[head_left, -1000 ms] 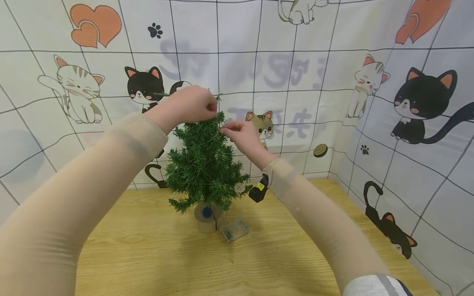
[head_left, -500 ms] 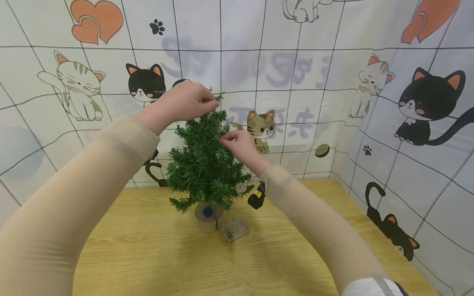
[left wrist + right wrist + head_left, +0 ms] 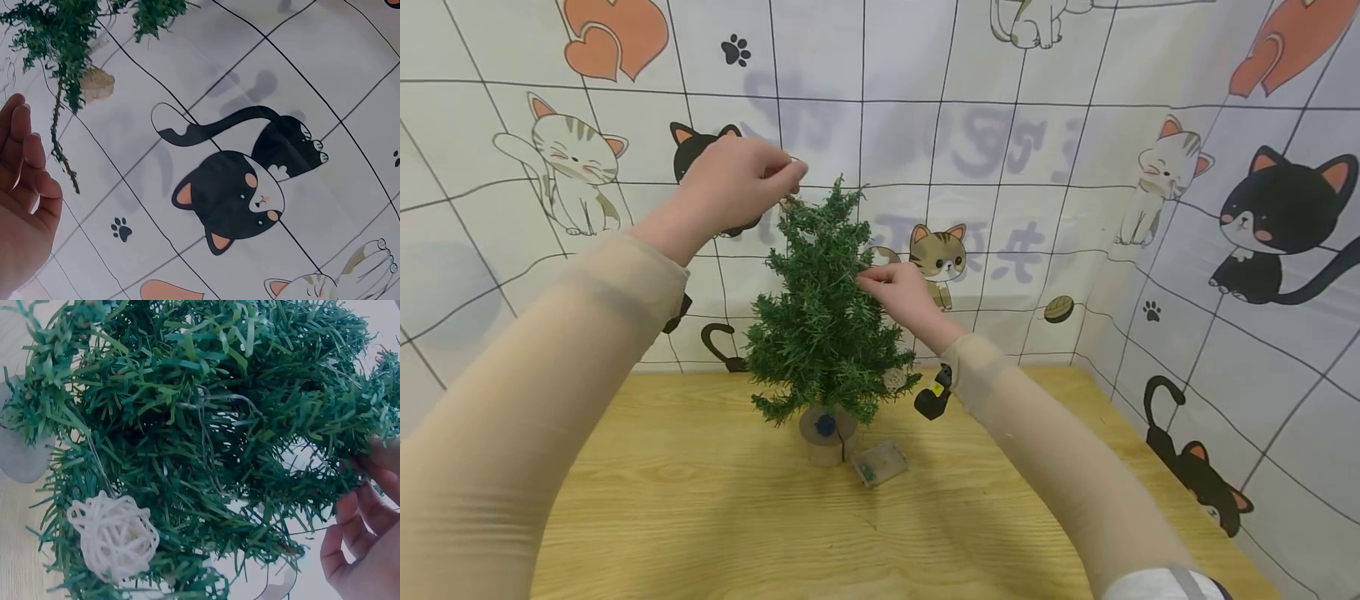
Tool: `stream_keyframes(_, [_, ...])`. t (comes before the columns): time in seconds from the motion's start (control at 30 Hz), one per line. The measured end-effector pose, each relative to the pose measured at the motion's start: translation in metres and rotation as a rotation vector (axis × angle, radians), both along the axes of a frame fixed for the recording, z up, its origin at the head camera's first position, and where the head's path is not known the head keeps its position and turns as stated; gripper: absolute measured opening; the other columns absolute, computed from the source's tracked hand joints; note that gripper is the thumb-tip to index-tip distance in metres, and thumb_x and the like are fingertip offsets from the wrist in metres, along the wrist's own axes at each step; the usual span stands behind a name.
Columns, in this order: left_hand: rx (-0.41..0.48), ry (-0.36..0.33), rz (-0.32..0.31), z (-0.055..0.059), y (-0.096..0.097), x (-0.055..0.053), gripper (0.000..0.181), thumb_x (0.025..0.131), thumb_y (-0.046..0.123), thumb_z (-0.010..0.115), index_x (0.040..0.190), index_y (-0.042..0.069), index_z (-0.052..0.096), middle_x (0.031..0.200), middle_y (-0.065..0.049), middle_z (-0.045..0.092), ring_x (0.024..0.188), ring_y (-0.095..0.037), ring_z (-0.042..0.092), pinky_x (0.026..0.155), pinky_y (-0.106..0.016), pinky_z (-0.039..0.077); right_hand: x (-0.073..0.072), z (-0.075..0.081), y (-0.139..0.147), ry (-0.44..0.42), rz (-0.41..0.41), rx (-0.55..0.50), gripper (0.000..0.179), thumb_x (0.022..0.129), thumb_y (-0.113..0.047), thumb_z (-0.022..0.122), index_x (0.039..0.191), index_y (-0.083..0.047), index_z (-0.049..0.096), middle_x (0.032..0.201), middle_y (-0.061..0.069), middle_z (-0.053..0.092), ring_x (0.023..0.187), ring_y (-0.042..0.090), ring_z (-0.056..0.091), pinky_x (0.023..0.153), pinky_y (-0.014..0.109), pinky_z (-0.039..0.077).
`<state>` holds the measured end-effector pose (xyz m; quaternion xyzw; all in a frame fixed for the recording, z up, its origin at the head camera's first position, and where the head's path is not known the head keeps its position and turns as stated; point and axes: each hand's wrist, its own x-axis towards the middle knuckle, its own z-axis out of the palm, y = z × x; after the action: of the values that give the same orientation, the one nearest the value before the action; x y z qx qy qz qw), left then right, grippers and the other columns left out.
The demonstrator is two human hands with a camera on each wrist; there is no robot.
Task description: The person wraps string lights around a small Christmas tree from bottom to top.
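Observation:
A small artificial Christmas tree [image 3: 827, 325] stands upright on a round wooden base. A clear thin wire [image 3: 206, 444] of a light string runs through its branches, and a white wicker ball [image 3: 114, 537] hangs low on the right. Beside the upper left of the tree my left hand [image 3: 737, 179] is raised, thumb and forefinger together; a thin strand shows near its fingertips. My right hand [image 3: 902, 292] pinches at the tree's upper right side, its fingertips [image 3: 349, 503] at the branches and apparently on the wire, which foliage partly hides there.
A clear flat box [image 3: 881, 463], like a battery case, lies on the wooden table [image 3: 700, 517] right of the tree's base. A cloth with printed cats [image 3: 940, 250] hangs behind and to the right. A black device [image 3: 934, 396] is strapped below my right wrist.
My left hand has moved from the treetop out to the left, away from the branches. My right hand stays at the tree's right side, slightly lower than before.

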<state>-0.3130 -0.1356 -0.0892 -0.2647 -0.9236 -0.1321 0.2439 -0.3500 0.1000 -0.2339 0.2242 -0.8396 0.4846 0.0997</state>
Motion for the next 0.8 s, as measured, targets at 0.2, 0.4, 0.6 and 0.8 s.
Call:
stream_keyframes(0.2, [0.01,0.044,0.039,0.001,-0.013,0.0,0.049,0.102,0.046,0.038,0.074,0.011,0.059,0.056,-0.004,0.045,0.055,-0.024,0.036,0.061,-0.036,0.03,0.003,0.005,0.006,0.022,0.007,0.011,0.031,0.101,-0.028,0.053,0.117,-0.009,0.071,0.127,0.007,0.062,0.056,0.015,0.038,0.063,0.034,0.038])
stream_keyframes(0.4, [0.01,0.022,0.08,0.002,-0.022,0.001,0.05,0.102,0.044,0.037,0.076,0.009,0.06,0.063,-0.006,0.055,0.056,-0.022,0.035,0.057,-0.036,0.028,0.004,0.013,0.009,0.024,-0.008,-0.011,0.03,0.1,-0.024,0.052,0.116,-0.007,0.071,0.124,0.008,0.064,0.069,0.017,0.047,0.065,0.034,0.035])
stream_keyframes(0.6, [-0.004,0.007,0.103,0.002,-0.028,0.004,0.051,0.102,0.046,0.037,0.084,0.01,0.067,0.059,-0.005,0.048,0.05,-0.02,0.032,0.053,-0.036,0.029,0.003,0.017,0.011,0.056,-0.029,-0.026,0.026,0.096,-0.024,0.059,0.111,-0.009,0.073,0.116,0.005,0.067,0.092,0.021,0.059,0.074,0.037,0.045])
stream_keyframes(0.8, [-0.01,0.044,0.015,-0.001,-0.016,0.009,0.049,0.102,0.043,0.039,0.066,0.01,0.045,0.053,-0.004,0.035,0.052,-0.022,0.033,0.057,-0.036,0.028,0.005,0.02,0.011,0.084,-0.029,0.014,0.022,0.094,-0.025,0.064,0.106,-0.008,0.074,0.107,0.005,0.067,0.091,0.02,0.059,0.076,0.037,0.048])
